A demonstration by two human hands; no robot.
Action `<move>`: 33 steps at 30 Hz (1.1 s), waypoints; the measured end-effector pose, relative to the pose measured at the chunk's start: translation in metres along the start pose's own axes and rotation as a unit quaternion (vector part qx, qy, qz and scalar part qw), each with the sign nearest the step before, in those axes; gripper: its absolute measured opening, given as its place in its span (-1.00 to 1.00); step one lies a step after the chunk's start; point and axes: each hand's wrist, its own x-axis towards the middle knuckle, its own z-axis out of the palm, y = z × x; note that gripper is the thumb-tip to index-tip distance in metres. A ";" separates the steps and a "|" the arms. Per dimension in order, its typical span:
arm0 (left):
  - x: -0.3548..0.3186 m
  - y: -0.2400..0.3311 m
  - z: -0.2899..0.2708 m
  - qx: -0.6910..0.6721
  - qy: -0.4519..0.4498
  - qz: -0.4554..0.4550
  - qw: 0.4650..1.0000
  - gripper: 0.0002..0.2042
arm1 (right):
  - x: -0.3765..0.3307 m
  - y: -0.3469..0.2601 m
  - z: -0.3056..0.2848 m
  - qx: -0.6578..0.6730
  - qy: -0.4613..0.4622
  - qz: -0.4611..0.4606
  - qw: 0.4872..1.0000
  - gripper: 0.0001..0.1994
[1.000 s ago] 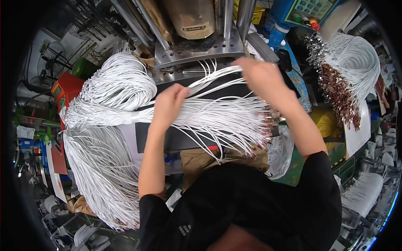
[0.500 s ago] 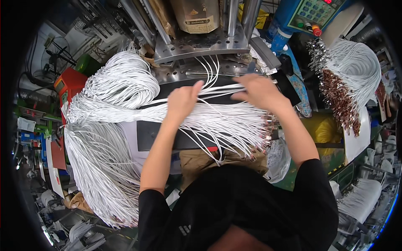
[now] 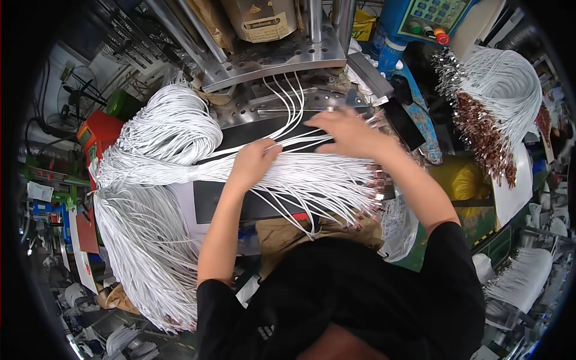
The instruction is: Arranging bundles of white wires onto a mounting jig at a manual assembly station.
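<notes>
A thick bundle of white cables (image 3: 312, 177) runs across a black work surface (image 3: 210, 201) in front of me, with small metal and copper-coloured ends (image 3: 375, 192) at its right. My left hand (image 3: 255, 161) lies over the bundle's upper edge, thumb and fingers closed on some cables; its fingertips are partly hidden. Over the right part of the upper strands hovers my right hand (image 3: 351, 133), slightly blurred, fingers stretched apart and holding nothing I can see. Several loose white cables (image 3: 295, 108) curve from near the left hand up into a metal press (image 3: 270, 63).
Coiled white cables (image 3: 171, 123) sit at the left, and a long hanging bundle (image 3: 144, 246) drapes below them. At the right is another coil (image 3: 504, 84) with copper-coloured ends. A blue control box (image 3: 420, 21) with a red button stands beside the press.
My right hand has shifted left and its fingers have spread over the strands. The left thumb, raised before, has come down against the cables. The view has tilted slightly.
</notes>
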 end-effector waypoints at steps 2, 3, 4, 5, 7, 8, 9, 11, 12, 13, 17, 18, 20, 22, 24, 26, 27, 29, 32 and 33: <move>0.002 0.004 0.000 0.002 0.026 -0.008 1.000 -0.75 | -0.011 0.004 0.015 0.028 0.002 0.055 0.998 -0.78; 0.005 0.008 -0.007 -0.013 0.048 -0.038 0.998 -0.74 | -0.014 0.005 0.020 0.059 0.004 0.105 0.993 -0.78; 0.006 0.011 -0.014 -0.030 0.070 -0.068 0.995 -0.74 | -0.015 0.003 0.022 0.091 0.005 0.155 0.984 -0.79; 0.007 0.013 -0.016 -0.047 0.091 -0.098 0.990 -0.73 | -0.017 0.004 0.019 0.092 0.004 0.156 0.984 -0.79; 0.008 0.016 -0.010 -0.002 0.083 -0.065 0.994 -0.71 | -0.011 0.002 -0.004 -0.031 -0.159 0.240 0.957 -0.81; 0.009 0.020 -0.003 0.042 0.071 -0.029 0.996 -0.70 | -0.009 0.002 -0.009 -0.094 -0.238 0.278 0.926 -0.83; 0.013 0.028 0.005 0.084 0.055 0.013 0.995 -0.68 | -0.008 -0.004 -0.007 -0.096 -0.237 0.281 0.925 -0.83; 0.025 0.056 0.013 0.106 0.047 0.010 0.993 -0.66 | -0.002 -0.028 0.004 0.034 -0.078 0.139 0.987 -0.86; 0.030 0.071 0.012 0.130 0.041 0.000 0.991 -0.63 | -0.001 -0.033 0.008 0.100 0.004 0.063 0.993 -0.88; 0.033 0.080 0.011 0.154 0.034 -0.009 0.987 -0.60 | -0.006 -0.022 0.001 0.099 0.002 0.065 0.993 -0.88; 0.019 0.077 -0.015 -0.039 -0.259 -0.193 0.946 -0.60 | -0.024 0.026 -0.034 -0.169 -0.011 0.118 0.978 -0.90; 0.007 0.077 0.007 -0.233 -0.285 -0.214 0.905 -0.62 | -0.029 0.013 -0.026 -0.116 -0.007 0.053 0.992 -0.91; -0.019 0.083 0.047 -0.416 -0.290 -0.231 0.830 -0.63 | -0.030 -0.011 -0.008 0.002 0.003 -0.089 0.996 -0.92; -0.024 0.089 0.063 -0.527 -0.277 -0.281 0.753 -0.67 | -0.023 -0.005 -0.002 0.067 0.041 -0.013 0.997 -0.91; -0.017 0.084 0.057 -0.509 -0.262 -0.270 0.774 -0.68 | -0.014 0.004 0.002 0.200 0.114 0.139 0.963 -0.87; -0.007 0.079 0.050 -0.475 -0.232 -0.247 0.812 -0.71 | 0.003 0.014 0.007 0.313 0.068 0.172 0.931 -0.85; 0.000 0.075 0.052 -0.474 -0.231 -0.247 0.813 -0.71 | 0.014 0.020 0.009 0.420 0.019 0.201 0.885 -0.83; 0.019 0.061 0.067 -0.446 -0.209 -0.236 0.838 -0.73 | 0.021 0.022 0.015 0.518 -0.030 0.226 0.824 -0.81; 0.042 0.051 0.064 -0.456 -0.172 -0.232 0.842 -0.74 | 0.018 0.026 0.032 0.483 0.027 0.219 0.847 -0.77; 0.049 0.049 0.060 -0.480 -0.145 -0.234 0.833 -0.73 | 0.010 0.028 0.034 0.482 0.029 0.221 0.847 -0.77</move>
